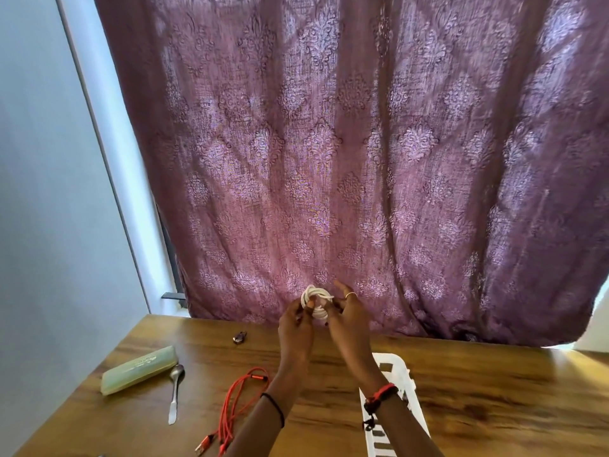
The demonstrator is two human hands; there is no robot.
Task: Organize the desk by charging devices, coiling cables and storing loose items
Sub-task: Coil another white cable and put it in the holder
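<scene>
A white cable (315, 300), wound into a small coil, is held up above the far edge of the wooden desk (478, 400). My left hand (295, 328) grips the coil's left side with curled fingers. My right hand (346, 316), with a ring on one finger, pinches the coil's right side, one finger pointing up. A red cable (235, 407) lies loose on the desk near my left forearm, its plugs at the front edge.
A pale green case (140, 369) and a metal spoon (174, 392) lie at the left of the desk. A small dark object (239, 337) sits near the back edge. A white slatted basket (393, 407) is partly hidden under my right forearm. A purple curtain (362, 159) hangs behind.
</scene>
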